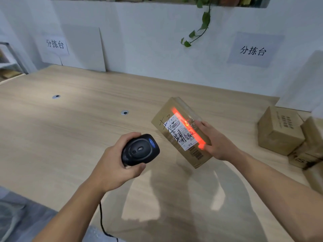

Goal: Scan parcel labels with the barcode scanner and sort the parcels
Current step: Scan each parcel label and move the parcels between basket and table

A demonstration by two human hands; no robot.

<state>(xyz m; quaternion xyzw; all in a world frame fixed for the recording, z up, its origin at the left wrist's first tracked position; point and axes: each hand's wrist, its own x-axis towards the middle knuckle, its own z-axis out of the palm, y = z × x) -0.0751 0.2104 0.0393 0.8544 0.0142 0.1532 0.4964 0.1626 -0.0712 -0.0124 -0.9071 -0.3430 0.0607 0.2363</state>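
My right hand [215, 141] grips a long brown cardboard parcel [164, 116] by its right side and holds it tilted above the table. A white label [180, 132] with barcodes and black handwriting faces up on it. A red scan line glows across the label's right edge and onto my fingertips. My left hand [113, 165] is closed around a black barcode scanner [140, 149], which points at the parcel from the left. A blue light shows on the scanner's top, and its black cable hangs down past my forearm.
The light wooden table [70, 137] has two round metal grommets [124, 112]. Several brown boxes [279, 130] are stacked at the right edge. White paper signs [253, 50] hang on the white back wall, and a panel [83, 48] leans against it at the left.
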